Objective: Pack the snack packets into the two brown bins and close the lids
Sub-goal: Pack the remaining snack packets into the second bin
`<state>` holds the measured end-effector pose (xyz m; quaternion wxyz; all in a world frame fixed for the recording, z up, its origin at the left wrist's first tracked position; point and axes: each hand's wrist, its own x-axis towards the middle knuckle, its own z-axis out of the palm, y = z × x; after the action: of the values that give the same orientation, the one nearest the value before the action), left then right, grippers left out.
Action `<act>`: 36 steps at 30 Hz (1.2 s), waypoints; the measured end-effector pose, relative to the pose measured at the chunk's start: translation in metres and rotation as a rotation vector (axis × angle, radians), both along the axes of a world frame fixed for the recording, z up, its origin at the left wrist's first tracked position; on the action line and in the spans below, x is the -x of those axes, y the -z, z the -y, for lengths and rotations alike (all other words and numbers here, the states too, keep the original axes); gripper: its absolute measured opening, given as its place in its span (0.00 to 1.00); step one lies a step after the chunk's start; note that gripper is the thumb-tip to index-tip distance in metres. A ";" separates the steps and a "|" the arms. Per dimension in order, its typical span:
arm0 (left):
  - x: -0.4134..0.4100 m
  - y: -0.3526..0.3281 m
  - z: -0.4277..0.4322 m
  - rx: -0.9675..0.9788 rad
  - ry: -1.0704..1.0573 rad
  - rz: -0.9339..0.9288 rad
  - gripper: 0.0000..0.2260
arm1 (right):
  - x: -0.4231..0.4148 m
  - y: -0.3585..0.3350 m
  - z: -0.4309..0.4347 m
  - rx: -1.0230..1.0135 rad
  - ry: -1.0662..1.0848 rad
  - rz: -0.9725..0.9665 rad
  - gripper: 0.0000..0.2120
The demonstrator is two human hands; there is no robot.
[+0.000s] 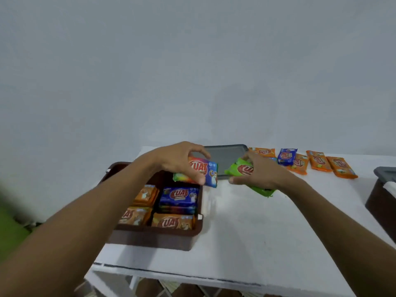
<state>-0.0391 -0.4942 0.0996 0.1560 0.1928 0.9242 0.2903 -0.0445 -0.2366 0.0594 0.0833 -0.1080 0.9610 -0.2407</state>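
Observation:
An open brown bin [154, 236] sits at the table's left and holds several orange and blue snack packets [179, 197]. My left hand [177, 160] hovers over the bin's far right corner, shut on a multicoloured packet [205, 171]. My right hand [259, 172] rests on the table to the right of the bin, shut on a green packet [240, 169]. A grey lid [225, 156] lies flat behind both hands. The second brown bin [379, 202] shows at the right edge, with a grey lid [385, 173] on top.
Several orange packets [340, 167] and a blue packet [287, 156] lie in a row along the white table's back right. The table's front edge [192, 275] runs below the bin. A pale wall stands right behind the table.

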 end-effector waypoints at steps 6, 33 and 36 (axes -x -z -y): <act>-0.008 0.028 0.115 0.171 -0.084 0.000 0.32 | -0.005 -0.004 0.100 -0.065 -0.196 -0.072 0.33; -0.003 0.094 0.170 0.682 0.213 -0.465 0.27 | -0.008 0.054 0.180 -0.489 -0.325 -0.382 0.23; -0.005 0.093 0.170 0.697 0.218 -0.495 0.27 | -0.009 0.056 0.179 -0.504 -0.337 -0.405 0.22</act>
<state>-0.0342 -0.6639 0.0063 0.0154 0.2886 0.9508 -0.1120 -0.0356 -0.4151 0.0039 -0.0462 -0.2863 0.9559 0.0469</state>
